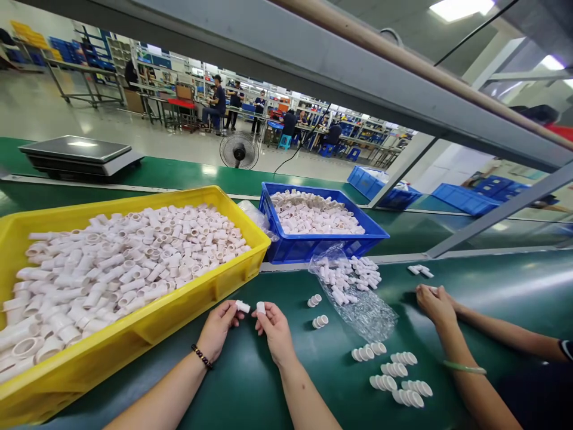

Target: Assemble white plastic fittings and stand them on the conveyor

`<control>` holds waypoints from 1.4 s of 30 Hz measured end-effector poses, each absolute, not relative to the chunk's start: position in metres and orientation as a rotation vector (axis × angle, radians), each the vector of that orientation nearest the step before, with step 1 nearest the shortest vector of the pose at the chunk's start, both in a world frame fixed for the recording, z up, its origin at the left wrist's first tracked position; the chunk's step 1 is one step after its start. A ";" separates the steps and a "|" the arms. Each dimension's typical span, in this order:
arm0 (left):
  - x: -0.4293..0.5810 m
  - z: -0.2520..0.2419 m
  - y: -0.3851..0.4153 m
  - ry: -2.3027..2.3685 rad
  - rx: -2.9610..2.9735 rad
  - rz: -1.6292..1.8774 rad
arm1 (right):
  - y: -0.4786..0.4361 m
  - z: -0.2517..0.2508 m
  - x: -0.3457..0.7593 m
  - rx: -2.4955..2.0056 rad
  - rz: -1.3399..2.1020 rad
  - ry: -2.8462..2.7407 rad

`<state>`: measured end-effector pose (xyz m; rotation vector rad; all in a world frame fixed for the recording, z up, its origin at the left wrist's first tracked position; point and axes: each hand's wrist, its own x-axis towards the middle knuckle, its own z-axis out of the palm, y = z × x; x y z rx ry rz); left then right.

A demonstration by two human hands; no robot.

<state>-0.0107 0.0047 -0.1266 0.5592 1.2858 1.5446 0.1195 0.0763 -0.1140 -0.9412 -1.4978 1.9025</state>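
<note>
Between the fingertips of my left hand (pixel 220 327) is a small white plastic pipe fitting (pixel 242 306), tilted to the right. My right hand (pixel 274 332) pinches a second white pipe fitting (pixel 261 307), held nearly upright. The two pieces are close together but apart, above the green work surface (pixel 237 382). A yellow bin (pixel 201 295) heaped with white pipe fittings (pixel 134 257) stands just beyond my left hand. Right of my right hand, short rows of white rings or caps (pixel 320 322) lie on the surface.
A blue bin (pixel 322 243) of white parts stands behind. More white fittings (pixel 344 275) lie on a clear plastic bag (pixel 371 313). At right, a co-worker's hands (pixel 436 304) hold a small white piece. A scale (pixel 80 152) sits at back left; a metal beam (pixel 313 54) crosses overhead.
</note>
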 end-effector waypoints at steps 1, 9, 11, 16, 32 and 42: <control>-0.011 -0.127 0.005 1.314 0.566 1.542 | 0.077 -0.114 0.120 -0.931 1.907 -1.482; -0.006 -0.120 0.004 1.397 0.639 1.454 | 0.081 -0.114 0.119 -0.927 1.941 -1.121; -0.004 -0.119 0.003 1.393 0.636 1.450 | 0.079 -0.114 0.118 -0.899 2.002 -1.104; -0.004 -0.118 0.002 1.393 0.649 1.463 | 0.075 -0.113 0.118 -0.874 2.060 -1.181; 0.000 -0.112 -0.005 1.337 0.644 1.371 | 0.075 -0.111 0.122 -0.968 1.940 -1.410; -0.002 -0.117 0.000 1.251 0.540 1.453 | 0.077 -0.116 0.118 -0.940 1.863 -1.440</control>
